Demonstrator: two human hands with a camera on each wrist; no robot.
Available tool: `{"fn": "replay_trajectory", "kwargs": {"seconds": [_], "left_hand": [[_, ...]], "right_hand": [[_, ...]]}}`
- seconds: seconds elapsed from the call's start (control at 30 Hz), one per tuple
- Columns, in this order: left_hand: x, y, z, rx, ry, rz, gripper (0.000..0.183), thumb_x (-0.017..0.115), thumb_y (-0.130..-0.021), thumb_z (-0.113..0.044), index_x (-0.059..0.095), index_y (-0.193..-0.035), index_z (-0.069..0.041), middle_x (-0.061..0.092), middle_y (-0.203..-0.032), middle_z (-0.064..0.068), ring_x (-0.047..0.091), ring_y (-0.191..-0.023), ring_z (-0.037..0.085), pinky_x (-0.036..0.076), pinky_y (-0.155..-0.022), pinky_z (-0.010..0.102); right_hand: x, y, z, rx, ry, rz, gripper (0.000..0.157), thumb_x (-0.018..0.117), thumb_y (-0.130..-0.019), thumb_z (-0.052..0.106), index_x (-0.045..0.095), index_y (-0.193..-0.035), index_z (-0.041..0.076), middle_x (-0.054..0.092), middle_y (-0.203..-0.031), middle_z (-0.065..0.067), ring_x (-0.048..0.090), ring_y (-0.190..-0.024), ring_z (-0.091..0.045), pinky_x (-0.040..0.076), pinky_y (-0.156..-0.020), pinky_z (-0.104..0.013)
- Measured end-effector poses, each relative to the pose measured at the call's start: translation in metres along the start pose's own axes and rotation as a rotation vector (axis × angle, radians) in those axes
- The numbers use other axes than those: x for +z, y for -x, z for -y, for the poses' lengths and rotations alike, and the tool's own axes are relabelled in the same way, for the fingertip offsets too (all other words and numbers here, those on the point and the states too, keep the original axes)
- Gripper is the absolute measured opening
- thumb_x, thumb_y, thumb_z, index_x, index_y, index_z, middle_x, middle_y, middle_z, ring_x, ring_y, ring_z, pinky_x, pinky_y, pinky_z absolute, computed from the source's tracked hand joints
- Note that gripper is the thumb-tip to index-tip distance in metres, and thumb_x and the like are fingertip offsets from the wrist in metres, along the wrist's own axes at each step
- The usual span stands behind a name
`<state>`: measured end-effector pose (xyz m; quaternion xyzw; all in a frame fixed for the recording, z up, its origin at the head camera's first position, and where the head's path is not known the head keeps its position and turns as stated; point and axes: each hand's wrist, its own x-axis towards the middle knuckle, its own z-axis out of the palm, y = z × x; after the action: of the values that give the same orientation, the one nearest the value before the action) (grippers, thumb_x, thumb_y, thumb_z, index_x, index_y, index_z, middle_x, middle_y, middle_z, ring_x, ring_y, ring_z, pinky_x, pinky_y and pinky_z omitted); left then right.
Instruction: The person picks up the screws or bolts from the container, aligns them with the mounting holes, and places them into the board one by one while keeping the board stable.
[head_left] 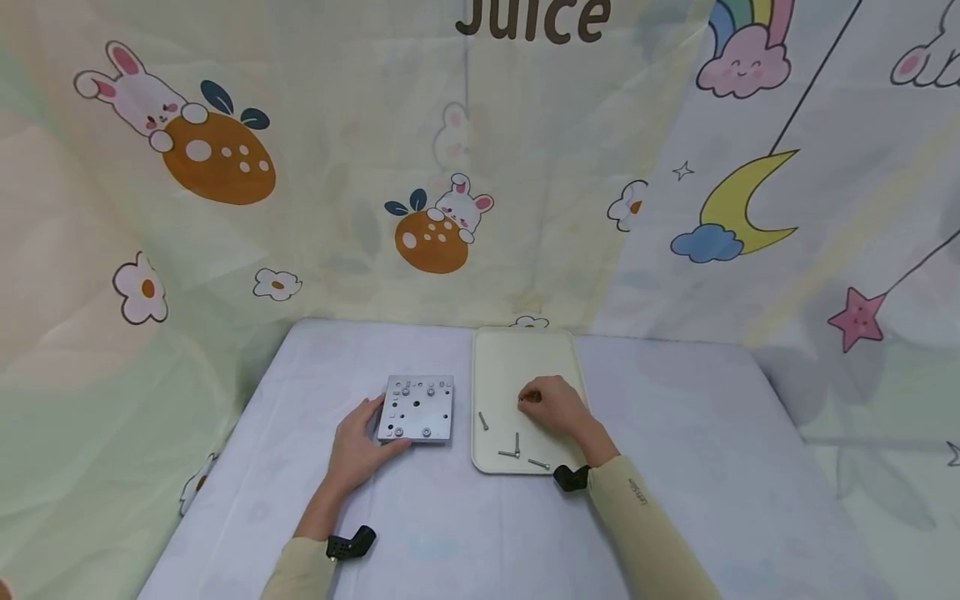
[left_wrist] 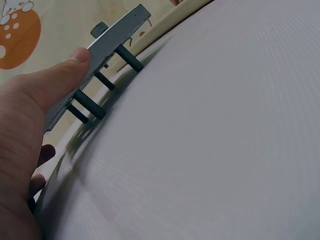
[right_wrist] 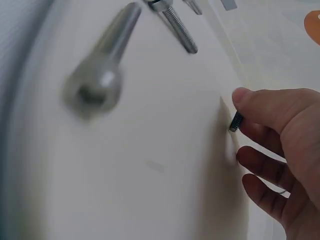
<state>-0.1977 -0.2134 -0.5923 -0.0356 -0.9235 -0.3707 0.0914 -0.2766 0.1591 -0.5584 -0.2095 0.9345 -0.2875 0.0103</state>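
My left hand [head_left: 354,457] holds a square metal plate [head_left: 432,413] at its left side, with the thumb along the near edge. Bolt heads and small holes dot the plate's top face. Below it, in the left wrist view, several threaded bolts [left_wrist: 91,104] stick out toward the white cloth. Over the cream tray [head_left: 525,354], my right hand [head_left: 557,406] pinches a small screw [right_wrist: 236,121] between thumb and index finger. The threaded tip pokes out, while the rest is hidden by the fingers. The other right fingers are bent loosely.
Several loose socket-head screws lie on the tray's near half, among them one screw [head_left: 483,421] by the left rim and another screw [head_left: 538,463] at the near edge. A white cloth [head_left: 450,525] covers the table. A printed curtain [head_left: 337,167] hangs behind it.
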Motion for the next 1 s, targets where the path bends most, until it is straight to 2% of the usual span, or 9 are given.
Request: {"fn": "replay_trajectory", "kwargs": {"seconds": [0.13, 0.27, 0.4, 0.6, 0.8, 1.0], "left_hand": [[0.001, -0.002, 0.0, 0.0, -0.007, 0.009, 0.106, 0.072, -0.067, -0.073, 0.04, -0.149, -0.013, 0.043, -0.148, 0.011, 0.03, -0.139, 0.037, 0.024, -0.112, 0.056], [0.001, -0.001, 0.001, 0.0, -0.021, -0.001, 0.105, 0.073, -0.067, -0.072, 0.041, -0.148, -0.014, 0.043, -0.148, 0.011, 0.031, -0.139, 0.037, 0.025, -0.112, 0.056], [0.001, 0.001, 0.002, 0.015, -0.033, -0.023, 0.103, 0.075, -0.068, -0.069, 0.042, -0.147, -0.013, 0.045, -0.146, 0.012, 0.033, -0.137, 0.038, 0.027, -0.11, 0.057], [0.002, -0.001, 0.0, 0.044, -0.027, -0.032, 0.102, 0.075, -0.068, -0.069, 0.043, -0.147, -0.012, 0.047, -0.145, 0.012, 0.035, -0.136, 0.038, 0.028, -0.109, 0.058], [0.003, -0.001, 0.002, 0.033, -0.032, -0.034, 0.102, 0.072, -0.068, -0.072, 0.043, -0.147, -0.014, 0.047, -0.145, 0.01, 0.035, -0.136, 0.037, 0.029, -0.11, 0.055], [0.002, -0.002, 0.003, 0.028, -0.032, -0.025, 0.102, 0.071, -0.068, -0.073, 0.043, -0.147, -0.014, 0.047, -0.145, 0.011, 0.036, -0.136, 0.037, 0.029, -0.11, 0.056]], "right_hand": [[0.002, -0.013, 0.008, -0.005, -0.023, -0.05, 0.004, 0.075, -0.085, 0.018, 0.076, -0.088, 0.015, 0.066, -0.078, 0.011, 0.059, -0.071, -0.005, 0.052, -0.066, -0.027], [0.006, -0.026, 0.016, -0.045, -0.071, -0.061, 0.004, 0.074, -0.083, 0.015, 0.074, -0.086, 0.012, 0.066, -0.077, 0.009, 0.06, -0.07, -0.006, 0.052, -0.066, -0.026], [0.009, -0.042, 0.028, -0.07, -0.125, -0.041, 0.005, 0.074, -0.083, 0.014, 0.072, -0.085, 0.01, 0.066, -0.075, 0.007, 0.059, -0.069, -0.007, 0.052, -0.065, -0.026], [0.014, -0.062, 0.049, -0.033, -0.176, -0.007, 0.004, 0.074, -0.084, 0.016, 0.071, -0.086, 0.013, 0.064, -0.077, 0.008, 0.058, -0.071, -0.008, 0.051, -0.065, -0.025], [0.022, -0.077, 0.074, -0.032, -0.237, 0.033, 0.006, 0.074, -0.086, 0.017, 0.071, -0.088, 0.013, 0.064, -0.08, 0.005, 0.057, -0.075, -0.012, 0.051, -0.065, -0.026], [0.031, -0.089, 0.095, -0.064, -0.242, 0.057, 0.005, 0.074, -0.087, 0.019, 0.072, -0.088, 0.015, 0.064, -0.081, 0.007, 0.058, -0.077, -0.01, 0.051, -0.068, -0.023]]}}
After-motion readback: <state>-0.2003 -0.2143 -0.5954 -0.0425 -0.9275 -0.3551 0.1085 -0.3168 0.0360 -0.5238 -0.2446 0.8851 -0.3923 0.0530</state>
